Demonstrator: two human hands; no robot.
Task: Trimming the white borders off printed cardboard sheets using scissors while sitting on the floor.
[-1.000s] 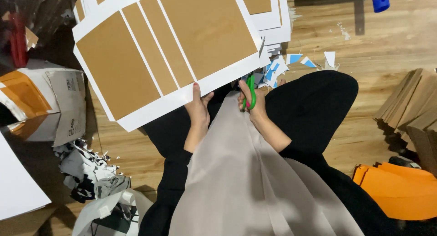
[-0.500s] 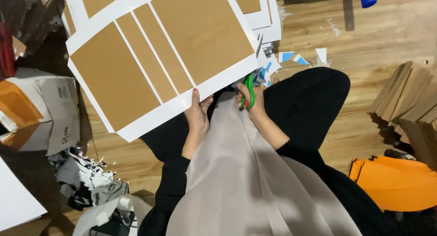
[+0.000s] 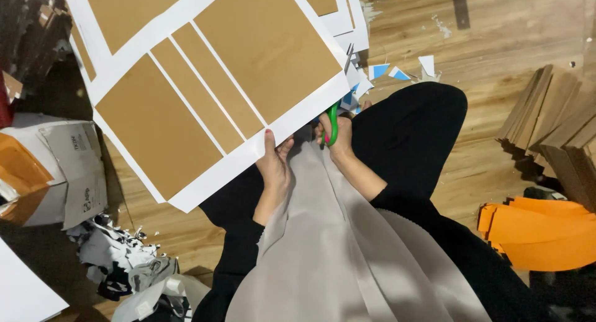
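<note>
Scissors (image 3: 333, 120) with green handles sit in the right hand (image 3: 338, 133), and its fingers are closed through the handles. The blades point up at the lower edge of a big white sheet (image 3: 223, 92) printed with brown rectangles. The left hand (image 3: 273, 164) holds that same lower edge, with the thumb on top and the fingers pinching the paper. The sheet is held up above the person's lap, tilted, and it hides part of the wooden floor (image 3: 496, 61). More sheets of the same kind lie under it at the top. Small blue and white paper scraps (image 3: 397, 71) lie on the floor just past the scissors. A pile of brown cardboard pieces (image 3: 552, 123) stands at the right, with orange paper (image 3: 540, 232) near it. A cardboard box (image 3: 62, 173) sits at the left, beside crumpled paper bits (image 3: 124, 263).
</note>
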